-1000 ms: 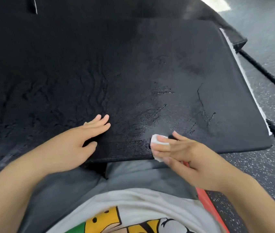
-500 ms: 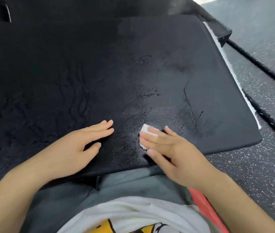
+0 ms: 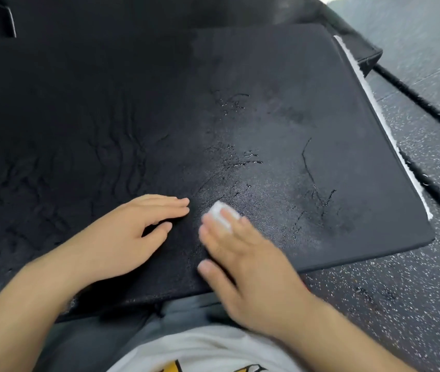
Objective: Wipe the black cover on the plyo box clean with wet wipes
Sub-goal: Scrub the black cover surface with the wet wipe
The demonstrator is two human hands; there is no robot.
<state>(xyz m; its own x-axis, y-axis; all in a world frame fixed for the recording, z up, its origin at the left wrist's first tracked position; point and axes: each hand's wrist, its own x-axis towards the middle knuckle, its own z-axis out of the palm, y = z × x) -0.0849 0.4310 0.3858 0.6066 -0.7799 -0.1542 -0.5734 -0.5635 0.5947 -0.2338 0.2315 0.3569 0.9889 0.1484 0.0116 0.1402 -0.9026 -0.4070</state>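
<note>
- Cover (image 3: 267,116), black and grainy, lies flat just in front of us and fills most of the view. Its left part is wrinkled, and its right part shows fine cracks and a damp sheen.
- To wipe well, we judge that we should press the wipe flat under straight fingers and go in overlapping strokes. We should slow down over the wrinkles and cracks, where dirt probably sits.
- Our left hand (image 3: 122,237) rests palm down on the cover near its front edge, fingers straight and together, thumb apart. It holds nothing and seems to steady the cover.
- Just to its right, the wet wipe (image 3: 217,210), a small folded white pad, lies on the cover under the fingertips of our right hand.
- Our right hand (image 3: 251,269) is flat and spread. Its fingers (image 3: 228,214) press the wipe down and are not curled round it. The hand is blurred, so we judge it to be mid-stroke.
- Farther right, the cracked patch looks unfinished to us. A white strip (image 3: 369,103) runs along the cover's right edge, and beyond it lies the speckled floor (image 3: 415,291).
</note>
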